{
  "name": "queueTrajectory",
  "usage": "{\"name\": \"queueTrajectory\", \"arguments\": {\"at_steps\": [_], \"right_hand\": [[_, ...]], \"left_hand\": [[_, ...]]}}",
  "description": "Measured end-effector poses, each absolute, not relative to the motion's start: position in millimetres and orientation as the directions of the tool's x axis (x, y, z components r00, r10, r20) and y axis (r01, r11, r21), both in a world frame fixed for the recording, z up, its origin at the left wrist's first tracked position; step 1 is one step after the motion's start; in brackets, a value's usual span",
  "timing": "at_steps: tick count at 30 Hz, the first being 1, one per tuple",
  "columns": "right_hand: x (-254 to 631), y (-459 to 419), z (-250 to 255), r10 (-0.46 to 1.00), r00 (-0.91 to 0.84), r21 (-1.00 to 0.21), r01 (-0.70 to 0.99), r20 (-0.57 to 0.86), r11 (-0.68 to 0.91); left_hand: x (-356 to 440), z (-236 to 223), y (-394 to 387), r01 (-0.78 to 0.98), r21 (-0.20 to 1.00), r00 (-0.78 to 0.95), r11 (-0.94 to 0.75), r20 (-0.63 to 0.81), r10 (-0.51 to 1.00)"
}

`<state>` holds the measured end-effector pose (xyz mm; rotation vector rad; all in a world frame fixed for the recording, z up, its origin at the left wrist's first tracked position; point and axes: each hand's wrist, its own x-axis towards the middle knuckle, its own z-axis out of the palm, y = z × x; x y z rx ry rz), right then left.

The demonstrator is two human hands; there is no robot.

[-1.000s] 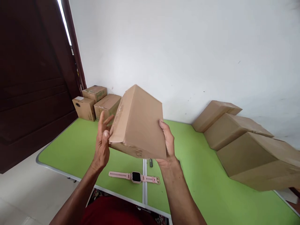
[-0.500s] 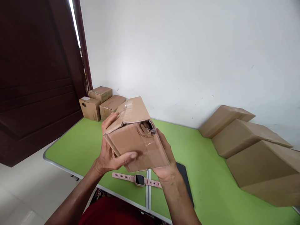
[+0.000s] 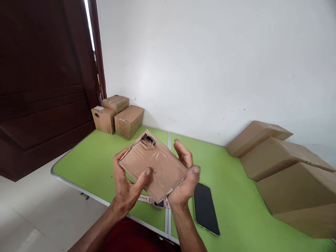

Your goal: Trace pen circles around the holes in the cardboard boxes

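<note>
A small brown cardboard box [image 3: 157, 166] is held tilted above the table, its torn hole ringed with dark scribbles at the upper left of the face turned to me. My left hand [image 3: 128, 185] grips its left side, thumb pressed on that face and fingers around the edge. The lower right corner rests in the palm of my right hand [image 3: 183, 182], whose thumb is lifted off and whose fingers are partly hidden behind the box. Beneath it lies a pink-strapped smartwatch [image 3: 159, 204], partly covered. A black smartphone [image 3: 206, 208] lies to the right of my right wrist.
The green folding table [image 3: 236, 199] has a metal rim and a centre seam. Several cardboard boxes stand on it: a group at the back left with a closed box [image 3: 128, 122], and a row along the right with a large box [image 3: 296, 189]. A dark door [image 3: 44, 77] is at left.
The box has turned in my hands, so its hole moved from upper right to upper left and its top is out of sight. My right thumb came into view; more of the smartphone shows.
</note>
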<state>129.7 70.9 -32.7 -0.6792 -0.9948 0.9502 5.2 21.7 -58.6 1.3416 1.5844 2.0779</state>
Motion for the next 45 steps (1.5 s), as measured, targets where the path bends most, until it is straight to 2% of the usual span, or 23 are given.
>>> {"name": "queueTrajectory", "arguments": {"at_steps": [2,5,8,11,15,19,24,29,32,39,45], "right_hand": [[132.7,73.1,-39.7,0.885,0.170,-0.856,-0.230,0.434,0.463],[136.4,77.6,-44.6,0.923,0.136,-0.922,-0.105,0.359,0.374],[141.9,82.5,-50.9,0.955,0.111,-0.956,-0.073,0.276,0.284],[150.2,85.2,-60.7,0.971,0.102,-0.973,-0.061,0.218,0.225],[159.5,81.9,-68.4,0.985,0.073,-0.986,-0.046,0.159,0.163],[162.3,72.0,-68.1,0.969,0.085,-0.973,0.033,0.232,0.230],[164.7,59.1,-64.6,0.947,0.022,-0.932,0.187,0.320,0.311],[168.6,58.3,-59.2,0.896,-0.026,-0.812,0.412,0.443,0.413],[168.2,61.3,-60.6,0.855,-0.032,-0.728,0.509,0.517,0.459],[163.6,65.3,-64.9,0.825,0.044,-0.701,0.554,0.563,0.449],[157.4,72.6,-56.4,0.832,0.158,-0.696,0.641,0.532,0.323]], "left_hand": [[4.0,-63.8,21.4,0.337,0.869,-0.598,-0.362,0.495,0.631],[2.6,-71.8,21.8,0.288,0.911,-0.615,-0.294,0.412,0.672],[0.3,-76.5,22.3,0.258,0.941,-0.576,-0.219,0.331,0.747],[-5.1,-74.4,24.8,0.299,0.941,-0.503,-0.155,0.293,0.813],[-17.1,-61.0,32.6,0.304,0.943,-0.401,-0.139,0.259,0.879],[-26.4,-46.5,39.2,0.289,0.956,-0.364,-0.054,0.162,0.917],[-24.2,-46.2,40.3,0.404,0.914,-0.370,-0.041,0.204,0.906],[-15.0,-54.2,40.4,0.467,0.883,-0.382,-0.056,0.258,0.888],[-9.1,-55.8,44.0,0.448,0.894,-0.365,-0.025,0.208,0.908],[2.0,-56.2,56.6,0.356,0.933,-0.363,0.047,0.092,0.927],[15.5,-54.3,54.8,0.278,0.960,-0.333,0.023,0.074,0.940]]}}
